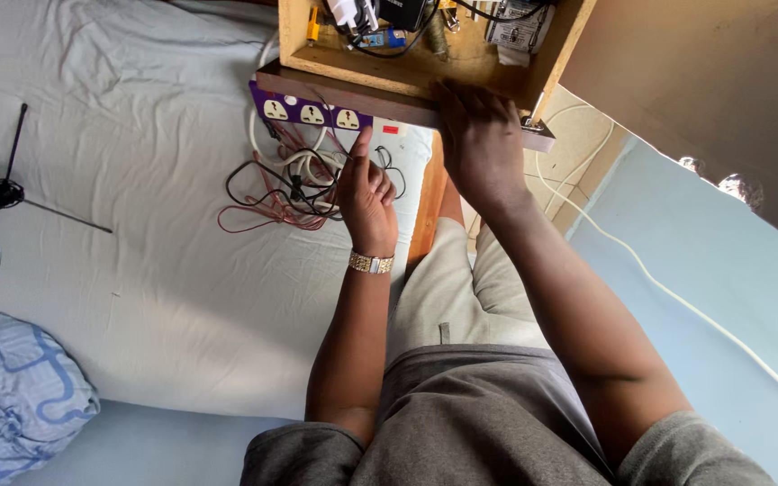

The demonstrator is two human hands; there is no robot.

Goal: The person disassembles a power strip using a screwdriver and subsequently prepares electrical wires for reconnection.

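A seated person in grey shorts leans over a bed's edge. The left hand, a metal watch at the wrist, pinches a thin dark wire rising from a loose tangle of cables on the wrinkled white sheet; that grip is narrow. Beyond, the right hand lies flat on a wooden box, fingers spread, holding nothing. A purple power strip sits under the box's near edge; its sockets appear unused, the wires unsorted.

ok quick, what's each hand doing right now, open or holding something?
Left hand: fingers curled at a thin dark wire beside the purple power strip; grip cannot be told.
Right hand: open, palm down on the wooden drawer front edge.
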